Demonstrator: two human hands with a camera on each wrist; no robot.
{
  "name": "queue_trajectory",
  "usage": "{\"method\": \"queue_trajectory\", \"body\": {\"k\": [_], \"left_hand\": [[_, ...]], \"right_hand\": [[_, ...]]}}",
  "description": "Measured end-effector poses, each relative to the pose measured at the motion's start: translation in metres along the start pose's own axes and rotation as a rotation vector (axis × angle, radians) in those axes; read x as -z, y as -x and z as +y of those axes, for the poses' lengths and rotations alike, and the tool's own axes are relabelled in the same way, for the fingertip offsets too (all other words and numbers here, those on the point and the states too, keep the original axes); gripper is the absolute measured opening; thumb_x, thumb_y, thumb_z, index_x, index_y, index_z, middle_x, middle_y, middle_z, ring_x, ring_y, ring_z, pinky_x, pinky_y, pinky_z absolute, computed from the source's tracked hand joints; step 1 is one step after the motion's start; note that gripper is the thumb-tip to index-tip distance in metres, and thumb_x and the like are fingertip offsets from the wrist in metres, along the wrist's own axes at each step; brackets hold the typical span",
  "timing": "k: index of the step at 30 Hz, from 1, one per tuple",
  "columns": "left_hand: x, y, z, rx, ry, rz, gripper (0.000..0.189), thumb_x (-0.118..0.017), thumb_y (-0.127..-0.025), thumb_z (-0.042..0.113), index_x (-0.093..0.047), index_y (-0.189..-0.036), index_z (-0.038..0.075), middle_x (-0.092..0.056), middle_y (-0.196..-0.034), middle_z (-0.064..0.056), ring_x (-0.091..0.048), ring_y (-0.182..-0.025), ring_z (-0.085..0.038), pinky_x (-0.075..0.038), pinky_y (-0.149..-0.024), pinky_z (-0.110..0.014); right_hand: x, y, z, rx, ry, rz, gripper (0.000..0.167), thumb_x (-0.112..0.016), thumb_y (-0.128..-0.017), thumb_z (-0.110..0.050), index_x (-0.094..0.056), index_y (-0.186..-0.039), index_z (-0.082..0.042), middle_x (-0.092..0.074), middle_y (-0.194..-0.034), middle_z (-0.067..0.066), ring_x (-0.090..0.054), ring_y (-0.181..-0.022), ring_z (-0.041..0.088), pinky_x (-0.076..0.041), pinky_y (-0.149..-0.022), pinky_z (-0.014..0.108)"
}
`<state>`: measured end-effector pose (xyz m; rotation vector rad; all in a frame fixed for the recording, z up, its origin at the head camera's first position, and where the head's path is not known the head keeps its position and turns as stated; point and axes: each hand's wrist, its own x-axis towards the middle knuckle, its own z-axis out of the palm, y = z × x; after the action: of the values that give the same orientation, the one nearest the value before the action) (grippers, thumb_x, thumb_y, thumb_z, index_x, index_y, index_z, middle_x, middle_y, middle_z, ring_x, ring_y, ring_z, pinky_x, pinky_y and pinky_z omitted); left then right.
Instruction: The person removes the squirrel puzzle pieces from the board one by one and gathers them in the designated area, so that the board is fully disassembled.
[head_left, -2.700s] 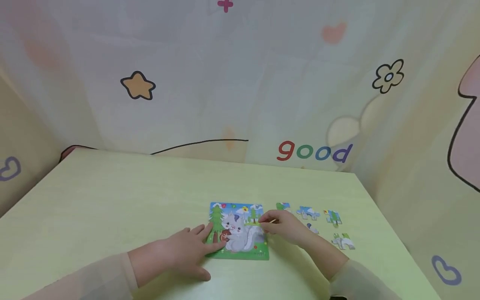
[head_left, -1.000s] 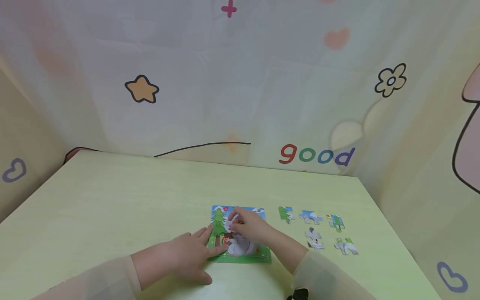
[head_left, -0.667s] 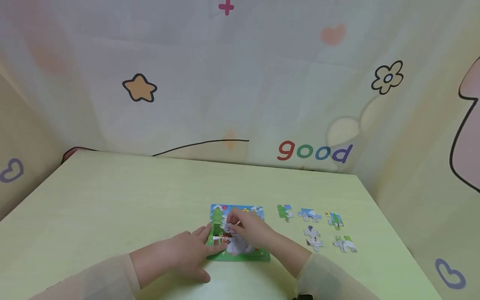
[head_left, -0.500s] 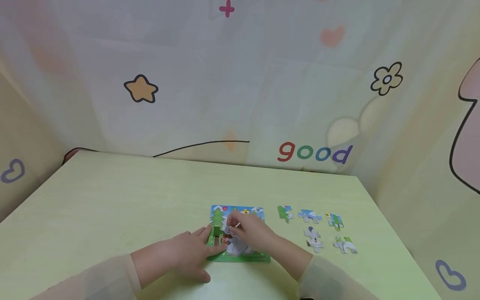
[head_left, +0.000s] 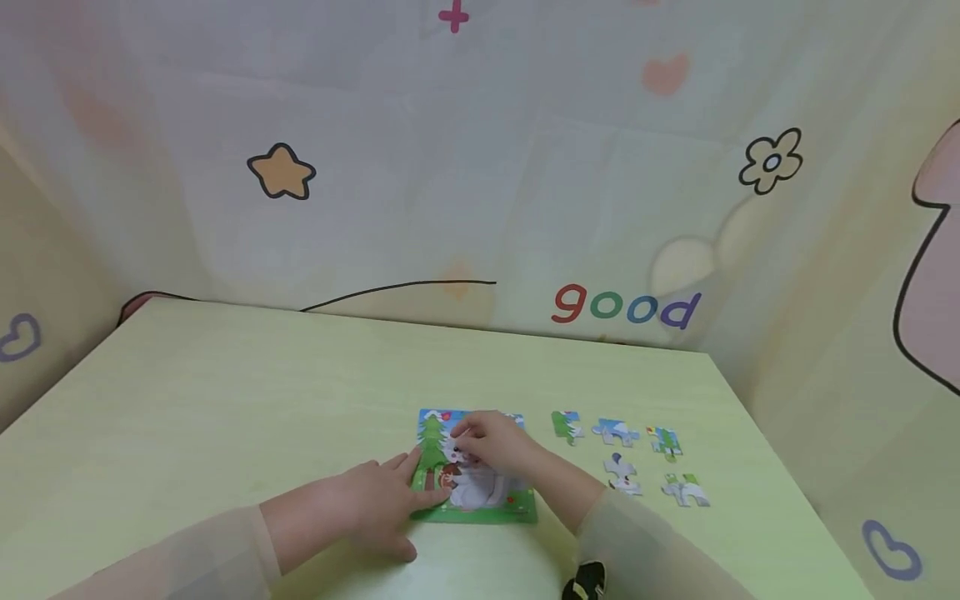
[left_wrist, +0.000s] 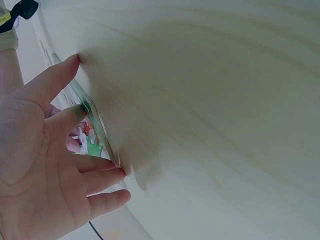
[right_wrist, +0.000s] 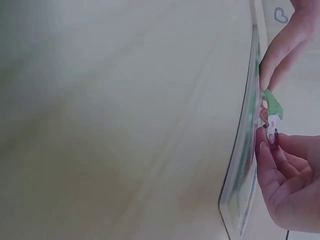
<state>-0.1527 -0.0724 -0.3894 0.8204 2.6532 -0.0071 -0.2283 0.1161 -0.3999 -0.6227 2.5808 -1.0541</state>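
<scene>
A jigsaw puzzle board (head_left: 480,514) with a grey squirrel, an acorn and a green tree lies on the table. My left hand (head_left: 378,504) rests at its left edge with fingers spread, some fingertips on the picture. Over the middle of the board, my right hand (head_left: 498,442) pinches a puzzle piece (right_wrist: 273,111) between thumb and fingers. That green and white piece stands tilted up from the board in the right wrist view. In the head view the right hand hides the upper middle of the picture. The left wrist view shows the left palm (left_wrist: 45,165) beside the board's edge.
Right of the board lie several loose pieces: a tree piece (head_left: 567,425), a sky piece (head_left: 617,432), a piece with a tree and flower (head_left: 666,442), a squirrel-face piece (head_left: 622,474) and a tail piece (head_left: 686,490). A printed curtain (head_left: 390,167) stands behind the table (head_left: 247,392).
My right hand has gone left from the board's right edge to its middle. The pinched piece has shifted slightly there, and the dark green gap seen beside it is covered now. The left hand stays put.
</scene>
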Motion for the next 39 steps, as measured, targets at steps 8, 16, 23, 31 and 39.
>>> {"method": "queue_trajectory", "body": {"k": [8,16,23,31,39], "left_hand": [[0.001,0.002,0.0,-0.037,0.005,0.036,0.068,-0.066,-0.078,0.048,-0.041,-0.14,0.039,-0.021,-0.148,-0.025,-0.03,-0.133,-0.034,-0.034,-0.098,-0.054],[0.004,0.002,0.0,-0.006,-0.008,0.0,0.07,-0.067,-0.077,0.051,-0.039,-0.14,0.04,-0.021,-0.15,-0.022,-0.029,-0.134,-0.034,-0.033,-0.099,-0.054],[0.003,0.004,-0.002,0.007,0.009,-0.001,0.069,-0.066,-0.078,0.05,-0.04,-0.14,0.039,-0.021,-0.15,-0.021,-0.029,-0.134,-0.034,-0.032,-0.099,-0.054],[0.002,0.005,-0.003,0.012,0.01,0.002,0.07,-0.067,-0.077,0.049,-0.039,-0.141,0.04,-0.021,-0.15,-0.022,-0.028,-0.135,-0.035,-0.031,-0.1,-0.054],[0.001,0.004,-0.003,0.0,0.012,0.008,0.07,-0.066,-0.077,0.049,-0.039,-0.141,0.039,-0.021,-0.15,-0.022,-0.028,-0.135,-0.034,-0.031,-0.101,-0.053]], "right_hand": [[0.001,-0.008,0.005,-0.057,-0.034,-0.015,0.02,-0.054,-0.093,-0.008,-0.069,-0.107,-0.005,-0.066,-0.094,0.005,-0.054,-0.069,0.01,-0.047,-0.063,0.025],[0.016,-0.001,0.011,-0.075,-0.106,-0.014,0.019,-0.058,-0.091,-0.008,-0.068,-0.106,-0.003,-0.065,-0.091,0.005,-0.057,-0.073,0.013,-0.052,-0.068,0.029],[0.031,0.007,0.018,-0.112,-0.138,0.025,0.017,-0.058,-0.09,-0.006,-0.068,-0.103,-0.001,-0.066,-0.095,0.007,-0.057,-0.074,0.014,-0.053,-0.07,0.03],[0.054,0.024,0.031,-0.179,-0.124,0.048,0.018,-0.058,-0.091,-0.007,-0.068,-0.106,-0.003,-0.065,-0.097,0.006,-0.057,-0.077,0.016,-0.052,-0.075,0.031],[0.067,0.039,0.052,-0.212,-0.101,0.074,0.017,-0.057,-0.092,-0.006,-0.068,-0.103,-0.003,-0.063,-0.091,0.002,-0.055,-0.076,0.015,-0.052,-0.072,0.03]]}}
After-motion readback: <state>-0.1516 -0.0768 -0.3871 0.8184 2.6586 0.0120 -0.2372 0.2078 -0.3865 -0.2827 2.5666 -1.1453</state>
